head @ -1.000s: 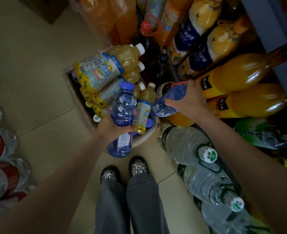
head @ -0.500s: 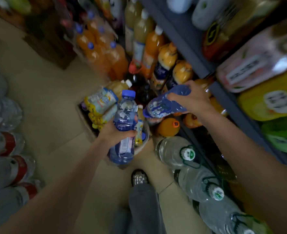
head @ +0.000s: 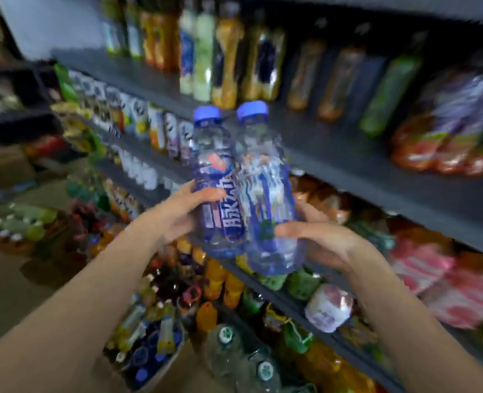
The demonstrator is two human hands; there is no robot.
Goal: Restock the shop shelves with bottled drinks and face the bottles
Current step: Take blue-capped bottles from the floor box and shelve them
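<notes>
Two clear blue bottles with blue caps stand upright side by side in front of me at shelf height. My left hand grips the left blue bottle round its label. My right hand holds the right blue bottle low on its body, thumb across the front. The two bottles touch each other. Behind them run the dark grey shop shelves, stocked with rows of drinks. The view is blurred by motion.
A basket of mixed small bottles sits on the floor at the bottom, beside large water bottles. Orange and dark drink bottles line the lowest shelf. Packs of bottles lie on the floor at the left. Snack bags fill the shelves on the right.
Both hands have risen from the floor basket up to shelf height, each carrying its blue bottle. The right bottle turned from lying sideways to upright. The view swung up to the shelves.
</notes>
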